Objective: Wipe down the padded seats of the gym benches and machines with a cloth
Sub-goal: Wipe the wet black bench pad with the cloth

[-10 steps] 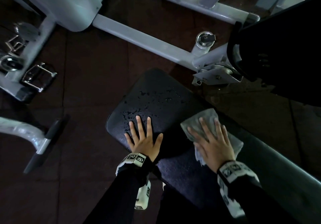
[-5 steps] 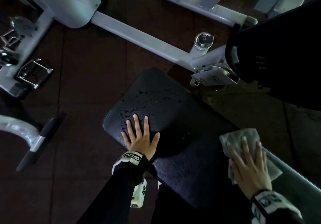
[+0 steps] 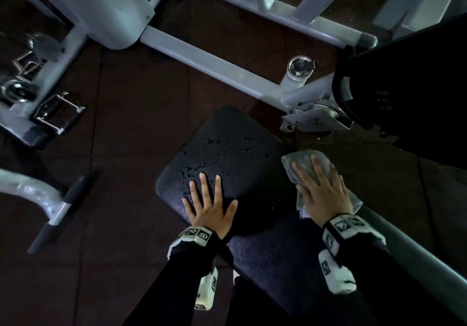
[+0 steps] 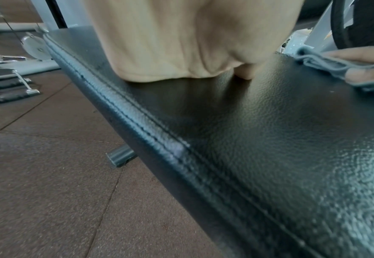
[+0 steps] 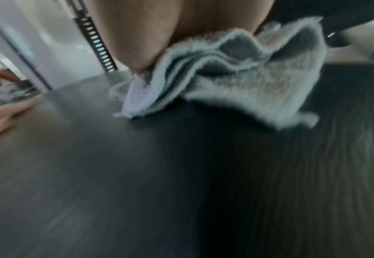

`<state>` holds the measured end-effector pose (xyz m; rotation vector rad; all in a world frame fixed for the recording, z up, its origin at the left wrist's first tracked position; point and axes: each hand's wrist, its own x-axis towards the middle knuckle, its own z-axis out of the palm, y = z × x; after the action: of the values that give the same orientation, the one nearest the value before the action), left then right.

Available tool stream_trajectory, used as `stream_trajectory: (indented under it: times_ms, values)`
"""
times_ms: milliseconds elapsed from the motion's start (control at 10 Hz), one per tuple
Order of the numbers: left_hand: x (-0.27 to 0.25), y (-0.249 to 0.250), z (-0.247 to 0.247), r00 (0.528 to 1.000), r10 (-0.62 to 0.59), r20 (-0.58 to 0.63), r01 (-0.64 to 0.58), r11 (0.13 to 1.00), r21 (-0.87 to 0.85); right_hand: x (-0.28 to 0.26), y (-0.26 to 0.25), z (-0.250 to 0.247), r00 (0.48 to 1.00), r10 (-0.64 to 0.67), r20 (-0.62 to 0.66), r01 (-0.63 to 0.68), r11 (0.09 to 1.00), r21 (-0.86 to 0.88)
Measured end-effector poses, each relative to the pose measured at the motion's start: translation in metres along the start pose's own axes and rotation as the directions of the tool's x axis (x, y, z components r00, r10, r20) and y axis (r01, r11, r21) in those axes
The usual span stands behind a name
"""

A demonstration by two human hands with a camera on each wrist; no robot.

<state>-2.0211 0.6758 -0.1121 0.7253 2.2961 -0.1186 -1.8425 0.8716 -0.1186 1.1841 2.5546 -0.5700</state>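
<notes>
A black padded bench seat (image 3: 235, 153) runs from the middle of the head view toward the lower right, with water droplets on its far end. My left hand (image 3: 209, 206) lies flat on the pad near its left edge, fingers spread and straight. My right hand (image 3: 321, 189) presses a folded grey cloth (image 3: 303, 163) flat onto the pad's right edge, fingers straight. In the left wrist view the stitched pad (image 4: 269, 139) fills the frame, the cloth (image 4: 327, 66) at far right. The right wrist view, blurred, shows the cloth (image 5: 247, 83) bunched under my palm.
A white machine frame (image 3: 209, 60) crosses the dark rubber floor beyond the bench. An adjustment knob (image 3: 300, 69) and bracket (image 3: 316, 120) stand by the seat's far right. A black back pad (image 3: 417, 85) rises at right. Cable handles (image 3: 58, 113) lie at left.
My right hand swept the cloth out to the right and toward me, then back up and left along the pad's right edge. The left hand has stayed flat in place.
</notes>
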Motion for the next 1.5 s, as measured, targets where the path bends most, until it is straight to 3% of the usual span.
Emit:
stream_trajectory:
  times_ms: [200,300,500,600,800,1000,1300,1500]
  values:
    - [0.0,-0.001,0.002,1.0,0.011,-0.022,-0.011,1.0,-0.019,-0.011,0.064,-0.012,0.966,0.183,0.18,-0.205,0.973,0.11]
    - [-0.002,-0.003,0.004,0.996,0.019,-0.083,-0.023,0.999,-0.044,-0.044,0.096,-0.018,0.932,0.3,0.203,-0.325,0.94,0.104]
    - [-0.011,-0.014,-0.005,0.95,0.024,-0.311,-0.058,0.994,-0.098,-0.116,0.162,-0.03,0.904,0.374,0.207,-0.413,0.889,0.2]
    - [-0.004,-0.028,-0.016,0.936,-0.001,-0.351,-0.048,0.99,-0.13,-0.129,0.177,-0.026,0.893,0.416,0.173,-0.444,0.876,0.189]
    - [0.019,-0.063,-0.036,0.96,-0.082,-0.266,0.031,0.981,-0.19,-0.103,0.159,-0.019,0.891,0.414,0.187,-0.445,0.878,0.175]
    - [0.026,-0.07,-0.028,0.977,-0.036,-0.212,0.0,0.986,-0.166,-0.049,0.108,-0.017,0.933,0.313,0.175,-0.339,0.929,0.146]
    - [0.032,-0.07,-0.019,0.972,-0.046,-0.232,0.013,0.99,-0.14,0.042,0.013,-0.017,0.982,0.137,0.131,-0.162,0.967,0.199]
    - [0.031,-0.07,-0.02,0.979,-0.038,-0.202,0.01,0.991,-0.136,0.092,-0.038,-0.019,0.994,0.033,0.102,-0.055,0.974,0.22]
